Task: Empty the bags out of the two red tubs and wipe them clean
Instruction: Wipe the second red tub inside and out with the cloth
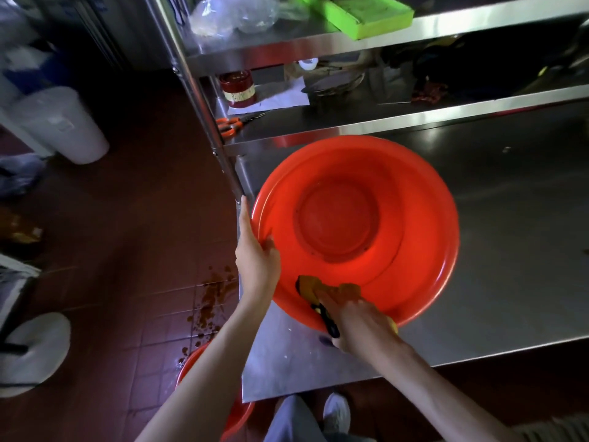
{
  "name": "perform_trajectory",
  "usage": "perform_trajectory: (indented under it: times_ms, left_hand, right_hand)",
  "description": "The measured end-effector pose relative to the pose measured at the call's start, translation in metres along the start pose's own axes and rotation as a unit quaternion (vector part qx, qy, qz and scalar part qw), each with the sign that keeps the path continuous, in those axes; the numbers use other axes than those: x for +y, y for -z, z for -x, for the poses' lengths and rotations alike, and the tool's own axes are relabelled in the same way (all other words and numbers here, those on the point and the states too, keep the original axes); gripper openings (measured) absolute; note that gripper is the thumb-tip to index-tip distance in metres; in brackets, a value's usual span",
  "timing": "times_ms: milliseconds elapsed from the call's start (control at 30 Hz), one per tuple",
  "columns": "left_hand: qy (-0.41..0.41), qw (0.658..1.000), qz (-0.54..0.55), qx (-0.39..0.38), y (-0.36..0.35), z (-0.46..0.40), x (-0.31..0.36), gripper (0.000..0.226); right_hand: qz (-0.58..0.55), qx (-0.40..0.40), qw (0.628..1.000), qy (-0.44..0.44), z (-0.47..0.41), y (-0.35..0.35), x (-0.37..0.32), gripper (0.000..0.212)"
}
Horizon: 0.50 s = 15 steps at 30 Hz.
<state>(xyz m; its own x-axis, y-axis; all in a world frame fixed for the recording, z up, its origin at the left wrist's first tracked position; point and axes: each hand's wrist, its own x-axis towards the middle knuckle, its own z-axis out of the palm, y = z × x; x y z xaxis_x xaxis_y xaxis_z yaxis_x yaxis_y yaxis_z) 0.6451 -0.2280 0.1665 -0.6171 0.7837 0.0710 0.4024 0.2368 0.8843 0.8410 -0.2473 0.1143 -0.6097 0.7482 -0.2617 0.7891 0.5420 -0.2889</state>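
On the steel table (478,250), the left hand (255,260) curls its fingers over the rim of one red tub (398,218); the right hand (360,323) grips a brownish-yellow sponge (328,290) pressed inside it. A second tub (191,368) sits on the floor below, partly behind the left arm. Orange scissors (229,125) lie on the shelf behind.

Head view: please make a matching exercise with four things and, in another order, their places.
Things:
1. red tub
2. orange scissors
3. green tray
4. second red tub

Places:
A. top shelf
B. floor, beside the table
C. steel table, tilted, held by the left hand
D. lower shelf, near the post

Pairs: 1-C, 2-D, 3-A, 4-B
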Motion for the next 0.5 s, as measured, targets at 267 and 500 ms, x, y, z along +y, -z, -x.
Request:
perform_trajectory:
  times_ms: [267,500]
  left_hand:
    - [-0.226,0.950,-0.154,-0.150,0.018,-0.090,0.063,0.109]
    - [-0.321,0.908,-0.128,-0.237,0.013,-0.086,0.073,0.082]
  right_hand:
    - [0.105,-0.080,0.988,0.077,0.003,0.000,0.041,0.095]
    - [-0.095,-0.204,0.971,0.077,-0.013,0.032,0.057,0.082]
